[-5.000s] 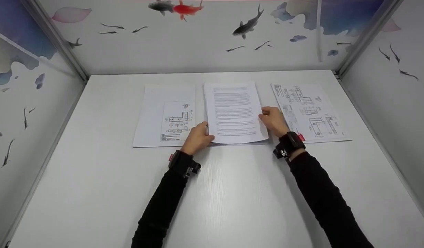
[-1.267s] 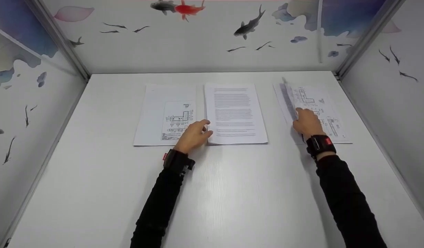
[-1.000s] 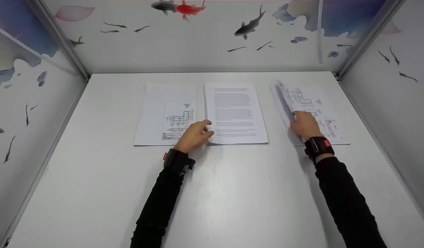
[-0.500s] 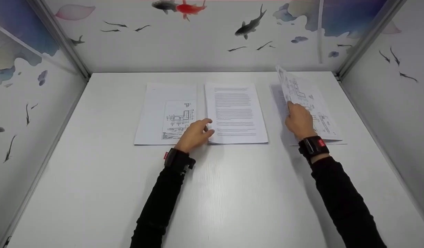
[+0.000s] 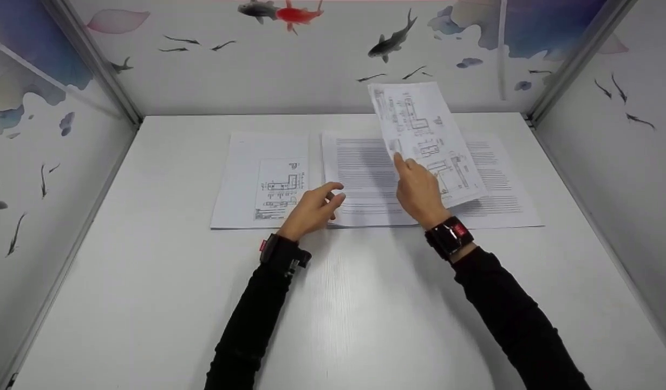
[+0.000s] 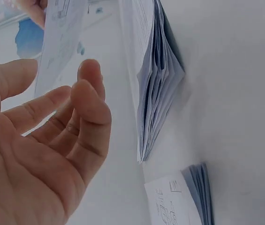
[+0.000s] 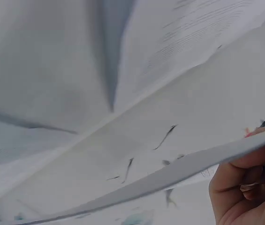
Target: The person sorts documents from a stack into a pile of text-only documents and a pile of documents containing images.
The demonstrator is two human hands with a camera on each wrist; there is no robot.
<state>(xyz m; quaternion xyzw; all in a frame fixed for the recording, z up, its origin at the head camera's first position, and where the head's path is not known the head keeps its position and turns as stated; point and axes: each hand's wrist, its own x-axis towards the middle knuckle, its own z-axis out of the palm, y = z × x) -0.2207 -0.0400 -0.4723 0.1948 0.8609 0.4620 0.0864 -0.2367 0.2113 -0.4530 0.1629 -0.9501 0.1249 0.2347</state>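
Note:
My right hand (image 5: 419, 195) pinches a thin sheaf of paper (image 5: 428, 127) printed with technical drawings, at its left edge. The sheaf is tilted and raised above the table, partly over the middle paper stack (image 5: 360, 179), which bears printed text. In the right wrist view the sheaf (image 7: 170, 182) appears edge-on between the thumb and fingers of the right hand (image 7: 245, 192). My left hand (image 5: 311, 210) hovers by the lower left corner of the middle stack, fingers loosely bent and holding nothing. Its open palm (image 6: 43, 154) shows in the left wrist view, apart from the fanned page edges (image 6: 158, 89).
A left paper stack (image 5: 238, 184) with a drawing on top lies beside the middle one. To the right lies a text-printed stack (image 5: 503, 189), partly covered by the raised sheaf. White panels (image 5: 311, 81) with painted fish enclose the white table (image 5: 333, 325) at back and sides.
My right hand has lifted the drawing sheaf off the right stack and carried it left over the middle stack, uncovering text pages. The left hand has let go of the middle stack's edge.

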